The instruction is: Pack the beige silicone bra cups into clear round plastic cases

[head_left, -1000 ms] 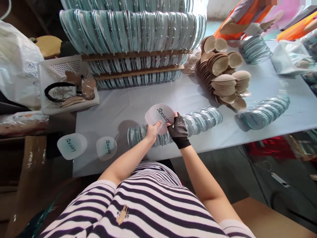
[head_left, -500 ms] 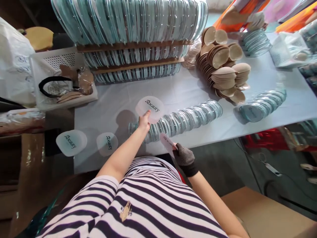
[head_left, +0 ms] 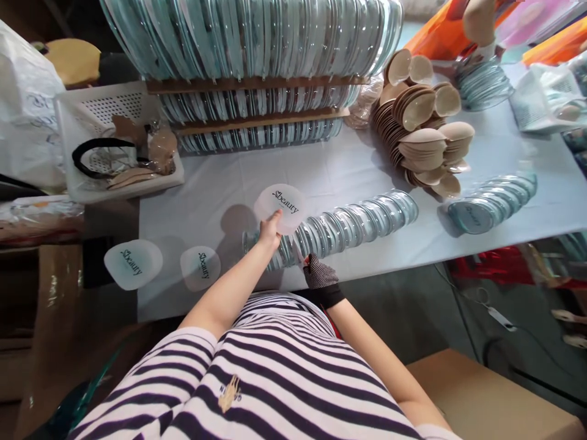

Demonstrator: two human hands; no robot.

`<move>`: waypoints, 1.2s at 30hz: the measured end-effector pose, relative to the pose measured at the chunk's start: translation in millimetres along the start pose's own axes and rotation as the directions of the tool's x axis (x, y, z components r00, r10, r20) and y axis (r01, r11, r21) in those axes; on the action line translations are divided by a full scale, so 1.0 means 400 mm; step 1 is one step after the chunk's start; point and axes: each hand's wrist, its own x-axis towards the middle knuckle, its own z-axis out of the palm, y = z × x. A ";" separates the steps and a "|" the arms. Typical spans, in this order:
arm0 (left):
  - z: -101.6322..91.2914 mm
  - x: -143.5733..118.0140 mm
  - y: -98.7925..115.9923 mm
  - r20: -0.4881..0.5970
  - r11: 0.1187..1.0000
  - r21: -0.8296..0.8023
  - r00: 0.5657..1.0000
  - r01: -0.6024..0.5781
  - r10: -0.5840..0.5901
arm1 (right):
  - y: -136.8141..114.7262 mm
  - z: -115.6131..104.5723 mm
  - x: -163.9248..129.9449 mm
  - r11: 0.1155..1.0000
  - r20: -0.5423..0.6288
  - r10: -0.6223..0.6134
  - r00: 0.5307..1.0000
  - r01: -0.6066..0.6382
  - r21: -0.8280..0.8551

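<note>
Bare and pinching, my left hand (head_left: 270,231) grips a large white translucent insert sheet (head_left: 280,198) printed "beauty" above the table. My right hand (head_left: 321,273), in a dark dotted fingertip-less glove, is closed on a smaller insert sheet (head_left: 296,249) seen nearly edge-on. That smaller sheet is at the near side of a leaning row of clear round-edged plastic cases (head_left: 362,221); whether it is inside one I cannot tell. Part of the row is hidden behind my left hand and its sheet. Two printed sheets, a larger one (head_left: 132,264) and a smaller one (head_left: 200,267), lie at the left.
Tall rows of clear cases (head_left: 257,43) stand at the back. A white basket (head_left: 121,177) holds assorted pieces at the left. Beige bra cups (head_left: 422,150) are stacked right of centre, beside another case row (head_left: 495,201). A co-worker's arm (head_left: 479,24) reaches over clear cases at the far right.
My right hand has moved left and slightly up with the smaller sheet, closer to the case row. The sheet has turned edge-on. My left hand still holds the larger sheet.
</note>
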 end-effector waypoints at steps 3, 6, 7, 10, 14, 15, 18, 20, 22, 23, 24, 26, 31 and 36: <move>0.002 -0.003 0.001 0.004 1.000 0.013 1.000 0.002 -0.002 | 0.002 0.024 0.022 0.998 -0.079 -0.038 0.996 0.042 0.050; 0.006 -0.005 0.004 0.007 0.999 0.032 1.000 0.010 -0.010 | 0.001 0.059 0.049 0.989 -0.113 -0.058 0.992 0.072 0.131; 0.006 -0.006 0.005 0.009 0.999 0.034 1.000 0.009 -0.009 | 0.002 0.070 0.053 0.984 -0.114 -0.054 0.992 0.073 0.165; 0.005 -0.009 0.005 0.014 1.000 0.027 1.000 -0.014 0.013 | 0.007 0.091 0.053 0.957 -0.088 -0.042 0.995 0.065 0.283; 0.003 -0.014 -0.005 0.026 0.997 0.052 0.998 -0.065 0.064 | 0.011 0.085 0.045 0.830 0.015 -0.135 0.991 0.104 0.549; 0.003 -0.014 -0.009 0.024 0.994 0.063 0.996 -0.088 0.086 | 0.012 0.078 0.045 0.758 0.074 -0.181 0.981 0.092 0.645; 0.006 -0.013 -0.024 0.003 0.983 0.095 0.988 -0.156 0.156 | 0.023 0.037 0.055 0.617 0.274 -0.314 0.909 -0.025 0.787; 0.010 -0.013 -0.034 -0.012 0.978 0.110 0.983 -0.179 0.181 | 0.035 -0.008 0.072 0.713 0.258 -0.277 0.926 0.018 0.701; 0.015 -0.018 -0.043 -0.021 0.974 0.112 0.979 -0.199 0.203 | 0.048 -0.061 0.099 0.789 -0.002 -0.220 0.976 0.179 0.588; 0.017 -0.025 -0.047 -0.022 0.971 0.107 0.976 -0.214 0.217 | 0.053 -0.089 0.116 0.796 -0.175 -0.206 0.963 0.269 0.542; 0.019 -0.034 -0.052 -0.020 0.967 0.102 0.972 -0.232 0.235 | 0.056 -0.114 0.134 0.788 -0.323 -0.202 0.924 0.349 0.507; 0.019 -0.058 -0.060 -0.005 0.959 0.097 0.963 -0.267 0.269 | 0.057 -0.151 0.168 0.790 -0.469 -0.216 0.856 0.435 0.432; -0.006 -0.110 -0.080 0.009 0.950 0.102 0.955 -0.297 0.297 | 0.028 -0.151 0.163 0.835 -0.555 -0.335 0.761 0.513 0.198; -0.017 -0.150 -0.109 0.046 0.961 0.070 0.963 -0.267 0.264 | -0.001 -0.122 0.091 0.808 -0.441 -0.260 0.859 0.444 0.387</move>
